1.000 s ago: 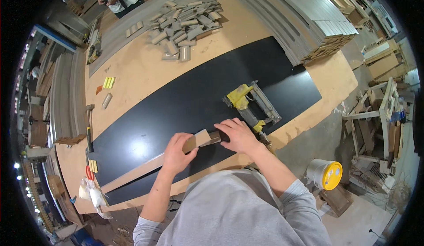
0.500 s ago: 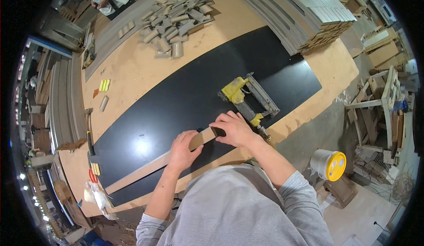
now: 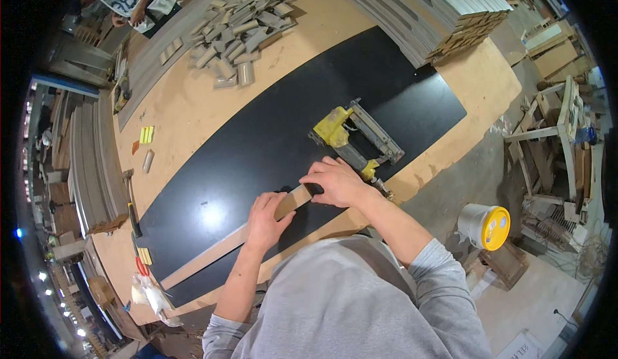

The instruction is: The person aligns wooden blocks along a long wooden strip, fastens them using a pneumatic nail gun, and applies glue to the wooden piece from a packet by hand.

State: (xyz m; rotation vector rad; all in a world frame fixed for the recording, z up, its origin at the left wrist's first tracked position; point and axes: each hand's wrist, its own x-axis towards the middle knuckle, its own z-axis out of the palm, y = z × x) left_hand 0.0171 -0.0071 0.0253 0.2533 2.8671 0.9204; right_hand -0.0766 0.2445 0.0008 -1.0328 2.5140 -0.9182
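Head: left grip [image 3: 265, 220] around strip [image 3: 207, 255]

My right hand [image 3: 335, 184] has come in to the strip's [image 3: 209, 254] end.
A second ago a greyish stretch showed between the strip and the dark piece [image 3: 315, 189] in my fingers; now the dark piece sits right at the end, my right hand nearer my left hand [image 3: 265, 222].

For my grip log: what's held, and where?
Left hand: the long wooden strip, near its right end. Right hand: a small dark piece at that end; where it's gripped is mostly hidden.
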